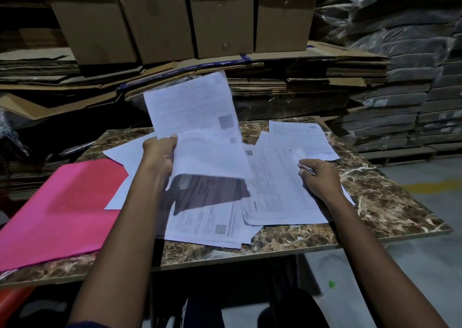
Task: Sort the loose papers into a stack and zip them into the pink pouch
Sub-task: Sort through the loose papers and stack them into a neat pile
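Note:
My left hand grips a few white printed sheets by their left edge and holds them up above the table, their lower part curling toward me. My right hand rests flat on a squared stack of printed papers to the right, fingers bent on its top sheet. More loose sheets lie fanned out beneath my left arm, and others sit at the far right. The pink pouch lies flat on the left of the table, partly under a sheet.
The marble-patterned tabletop is small, with its front edge near my lap. Behind it rise stacked flattened cardboard and brown boxes. Wrapped bundles pile up at the right. Grey floor lies to the right.

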Available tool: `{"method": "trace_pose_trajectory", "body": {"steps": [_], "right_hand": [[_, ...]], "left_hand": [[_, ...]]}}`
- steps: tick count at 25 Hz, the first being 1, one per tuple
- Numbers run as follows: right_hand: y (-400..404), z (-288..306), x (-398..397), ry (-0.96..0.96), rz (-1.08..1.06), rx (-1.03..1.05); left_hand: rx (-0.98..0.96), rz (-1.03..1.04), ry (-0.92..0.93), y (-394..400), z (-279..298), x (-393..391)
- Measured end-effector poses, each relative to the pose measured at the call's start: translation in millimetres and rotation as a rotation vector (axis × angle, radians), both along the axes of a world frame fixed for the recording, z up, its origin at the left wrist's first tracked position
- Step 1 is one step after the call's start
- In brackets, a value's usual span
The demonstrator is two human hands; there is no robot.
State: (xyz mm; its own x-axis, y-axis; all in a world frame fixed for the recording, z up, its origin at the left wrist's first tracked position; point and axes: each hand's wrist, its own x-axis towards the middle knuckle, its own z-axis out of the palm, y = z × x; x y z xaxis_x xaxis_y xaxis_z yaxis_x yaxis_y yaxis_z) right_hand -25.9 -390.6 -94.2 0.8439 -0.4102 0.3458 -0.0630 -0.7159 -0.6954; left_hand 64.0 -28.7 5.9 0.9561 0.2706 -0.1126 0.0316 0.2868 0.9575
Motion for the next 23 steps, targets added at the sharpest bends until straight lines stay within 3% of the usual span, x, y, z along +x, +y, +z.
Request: {"method": "trace_pose_trajectory", "body": {"steps": [8, 12, 17, 20, 23], "right_hand": [[9, 21, -13, -0.053, 0.068, 0.439], [0, 28, -16, -0.047, 0.142, 0.591], [-4, 30, -20, 0.013, 0.242, 0.608], [-5, 25, -22, 0.027, 0.279, 0.405], [-8, 15, -22, 0.058, 0.310, 0.274]], "left_hand": [[0.235, -0.107, 0.106, -47, -35, 0], [0.701, -0.208, -0.116, -94, -54, -41], [0.985, -0.268, -0.162, -119, -69, -36], [1.286, -0.304, -0.237, -126, -73, -38], [1.429, -0.369, -0.337, -131, -76, -41]]}}
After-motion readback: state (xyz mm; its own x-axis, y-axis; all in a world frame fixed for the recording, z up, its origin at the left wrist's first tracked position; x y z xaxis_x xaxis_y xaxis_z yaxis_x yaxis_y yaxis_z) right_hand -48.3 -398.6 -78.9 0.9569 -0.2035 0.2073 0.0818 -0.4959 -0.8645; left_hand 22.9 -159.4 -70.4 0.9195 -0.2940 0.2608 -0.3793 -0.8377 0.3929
